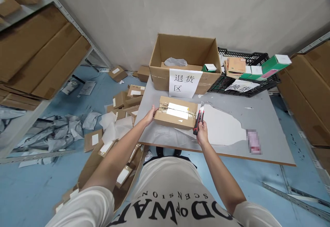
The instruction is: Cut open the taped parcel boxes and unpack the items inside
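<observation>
**Head view: parcel and knife at the bench edge**

Head camera looks down on a grey bench where a taped cardboard parcel with a white label lies near the front edge. The left hand is closed on the parcel's left end, fingers wrapped around its side. The right hand is clamped on a red-and-black knife, held upright against the parcel's right end, with its blade at the parcel's top corner. The two hands are apart, one at each end of the parcel.

Behind the parcel stands an open carton with a paper sign hanging from its front wall. Just right of it a black crate holds small green and tan boxes. Left of the bench, flattened boxes and grey mailer bags litter the blue floor.
</observation>
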Available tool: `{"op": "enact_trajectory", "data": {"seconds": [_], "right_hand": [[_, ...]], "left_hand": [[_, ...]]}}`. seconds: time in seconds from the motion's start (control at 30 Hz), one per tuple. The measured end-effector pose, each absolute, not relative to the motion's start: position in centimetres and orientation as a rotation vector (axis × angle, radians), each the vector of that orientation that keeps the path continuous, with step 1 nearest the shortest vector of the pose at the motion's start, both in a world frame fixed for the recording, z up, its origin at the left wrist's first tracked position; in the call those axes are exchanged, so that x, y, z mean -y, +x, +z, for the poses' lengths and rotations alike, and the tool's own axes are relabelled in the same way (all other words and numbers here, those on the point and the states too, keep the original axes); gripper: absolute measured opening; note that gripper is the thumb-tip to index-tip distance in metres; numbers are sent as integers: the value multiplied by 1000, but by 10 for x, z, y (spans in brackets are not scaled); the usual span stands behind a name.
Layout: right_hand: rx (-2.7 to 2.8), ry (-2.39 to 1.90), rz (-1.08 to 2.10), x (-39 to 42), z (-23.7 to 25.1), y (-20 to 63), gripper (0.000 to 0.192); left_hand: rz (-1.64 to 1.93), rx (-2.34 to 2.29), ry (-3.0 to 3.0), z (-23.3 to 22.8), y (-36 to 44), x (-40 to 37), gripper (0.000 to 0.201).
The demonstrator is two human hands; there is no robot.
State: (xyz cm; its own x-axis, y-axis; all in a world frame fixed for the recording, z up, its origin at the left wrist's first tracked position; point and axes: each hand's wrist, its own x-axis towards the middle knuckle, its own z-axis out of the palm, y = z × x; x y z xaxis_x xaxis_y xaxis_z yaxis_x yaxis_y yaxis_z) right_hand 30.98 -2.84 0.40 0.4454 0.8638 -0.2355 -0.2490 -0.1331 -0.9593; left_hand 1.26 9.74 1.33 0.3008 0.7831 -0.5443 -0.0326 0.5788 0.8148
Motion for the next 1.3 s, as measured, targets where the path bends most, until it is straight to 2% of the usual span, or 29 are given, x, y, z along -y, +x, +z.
{"op": "enact_trajectory", "data": {"seconds": [0.13,0.43,0.6,1.03,1.3], "right_hand": [[675,-1388,1096,16,6,323,44],[950,-1378,1276,-76,32,376,45],[1045,-1368,1456,-115,35,375,44],[948,-1322,1474,-113,21,374,40],[748,-1250,1292,-85,17,384,36]], "left_hand": [[684,-1149,789,17,15,-79,68],[1053,-952,485,20,62,27,71],[1051,-929,405,15,82,64,70],[870,-1076,499,8,67,63,70],[828,-1320,541,-2,16,18,90]]}}
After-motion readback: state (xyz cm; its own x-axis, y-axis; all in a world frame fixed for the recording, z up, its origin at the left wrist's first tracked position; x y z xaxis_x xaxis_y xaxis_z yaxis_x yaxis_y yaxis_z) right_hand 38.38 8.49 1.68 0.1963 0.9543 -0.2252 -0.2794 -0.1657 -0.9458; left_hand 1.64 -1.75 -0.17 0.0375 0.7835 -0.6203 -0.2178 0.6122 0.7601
